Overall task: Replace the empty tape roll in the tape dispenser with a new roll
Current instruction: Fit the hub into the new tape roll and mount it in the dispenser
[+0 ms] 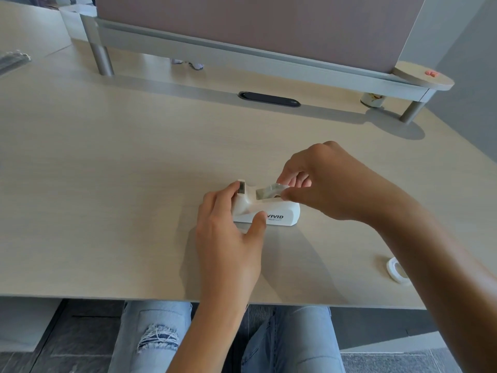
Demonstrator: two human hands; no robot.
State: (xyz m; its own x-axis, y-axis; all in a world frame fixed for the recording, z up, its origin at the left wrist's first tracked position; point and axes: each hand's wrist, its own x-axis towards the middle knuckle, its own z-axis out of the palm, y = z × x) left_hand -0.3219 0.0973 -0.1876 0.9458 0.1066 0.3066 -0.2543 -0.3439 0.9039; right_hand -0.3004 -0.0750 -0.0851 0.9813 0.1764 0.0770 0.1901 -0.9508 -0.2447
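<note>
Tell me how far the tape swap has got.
Done: a white ring, seemingly the spent roll, lies on the desk. In hand: left hand steadies the dispenser; right hand seats the clear roll. Left: threading tape to the cutter.

Bright, soft shadows, wide-angle edge warp, slight blur

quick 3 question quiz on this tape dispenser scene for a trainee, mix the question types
1. True or false: the left hand steadies the tape dispenser.
2. Which hand pinches the tape roll sitting in the dispenser?
3. The spare white ring lies: A) on the raised shelf B) on the desk near the right forearm C) in the left hand

Key
1. True
2. The right hand
3. B
</note>
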